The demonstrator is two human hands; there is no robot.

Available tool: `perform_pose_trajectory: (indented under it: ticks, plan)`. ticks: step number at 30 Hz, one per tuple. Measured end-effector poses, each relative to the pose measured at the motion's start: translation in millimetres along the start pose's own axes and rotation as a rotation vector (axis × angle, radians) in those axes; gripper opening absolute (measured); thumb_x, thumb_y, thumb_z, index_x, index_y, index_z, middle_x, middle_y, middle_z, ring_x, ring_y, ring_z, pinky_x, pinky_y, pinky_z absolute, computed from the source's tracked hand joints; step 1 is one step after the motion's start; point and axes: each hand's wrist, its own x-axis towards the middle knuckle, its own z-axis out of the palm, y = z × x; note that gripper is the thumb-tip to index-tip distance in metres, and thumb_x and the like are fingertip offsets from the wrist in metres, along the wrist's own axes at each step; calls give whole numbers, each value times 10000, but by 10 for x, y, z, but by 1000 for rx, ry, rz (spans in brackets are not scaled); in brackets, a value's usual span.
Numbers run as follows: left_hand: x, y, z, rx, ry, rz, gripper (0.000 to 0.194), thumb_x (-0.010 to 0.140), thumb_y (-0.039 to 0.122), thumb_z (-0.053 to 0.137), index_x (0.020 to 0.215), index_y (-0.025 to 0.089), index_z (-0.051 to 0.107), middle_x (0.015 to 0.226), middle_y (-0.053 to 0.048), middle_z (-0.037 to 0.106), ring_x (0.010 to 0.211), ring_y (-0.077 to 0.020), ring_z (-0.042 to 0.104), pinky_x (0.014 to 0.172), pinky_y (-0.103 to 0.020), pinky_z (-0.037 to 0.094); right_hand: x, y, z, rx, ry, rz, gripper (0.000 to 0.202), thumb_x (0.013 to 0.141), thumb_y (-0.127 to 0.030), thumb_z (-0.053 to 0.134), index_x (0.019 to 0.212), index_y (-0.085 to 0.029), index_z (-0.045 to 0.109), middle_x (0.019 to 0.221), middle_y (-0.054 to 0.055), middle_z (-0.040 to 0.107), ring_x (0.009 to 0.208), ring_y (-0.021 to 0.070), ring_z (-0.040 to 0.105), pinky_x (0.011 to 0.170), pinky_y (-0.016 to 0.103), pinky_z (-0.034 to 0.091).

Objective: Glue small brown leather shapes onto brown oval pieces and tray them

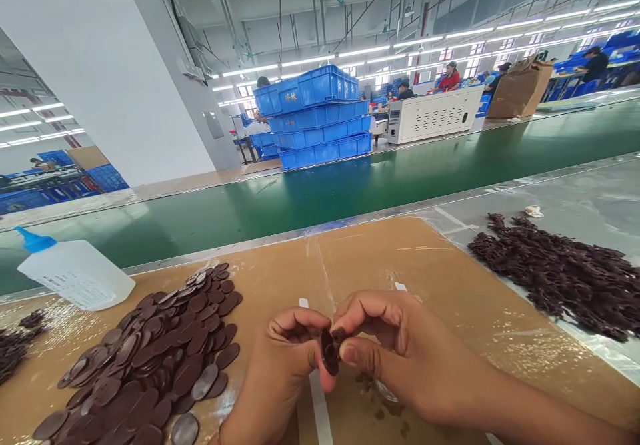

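Observation:
In front of me, my left hand [290, 358] pinches a dark brown oval disc [329, 353] between thumb and fingers, with its face turned toward my right hand. My right hand [400, 345] is closed on a small dark brown piece [339, 335], which touches or nearly touches the disc; the fingertips partly cover its shape. To the left lies a large heap of similar brown oval discs [165, 345]. On the right is a pile of dark brown, twig-like pieces [560, 271]. Below my right hand, a round clear-rimmed object [387, 391] is mostly hidden.
A white bottle with a blue nozzle [80, 275] lies tilted at left. A smaller dark pile [20, 341] is at the left edge. Beyond the brown board [370, 258] runs a green conveyor belt [300, 198]. Stacked blue crates [325, 151] and a white machine [435, 118] stand behind it.

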Motion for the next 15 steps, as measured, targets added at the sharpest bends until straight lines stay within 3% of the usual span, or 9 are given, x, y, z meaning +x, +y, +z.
perform_pose_trajectory:
  ticks: [5, 8, 15]
  plan:
    - [18, -45, -30, 4, -3, -1, 208, 465, 58, 812, 588, 152, 673, 349, 47, 541, 363, -49, 440, 414, -133, 336, 2, -8, 5, 6, -5, -2, 72, 856, -234, 583, 801, -190, 573, 819, 1, 664, 780, 127, 577, 681, 250, 413]
    - [35, -66, -54, 25, 4, 14, 177, 502, 61, 784, 605, 155, 676, 322, 52, 509, 365, -53, 434, 425, -137, 341, -2, -1, 3, 1, -3, 1, 66, 856, -244, 583, 813, -194, 576, 834, 3, 658, 770, 127, 577, 660, 247, 414]
    - [14, -31, -31, 16, 4, 17, 192, 474, 65, 806, 588, 145, 674, 453, 31, 605, 400, -51, 480, 423, -133, 353, 1, 4, -1, -4, 4, 13, 101, 859, -287, 584, 821, -193, 584, 825, 10, 656, 747, 125, 558, 624, 242, 398]
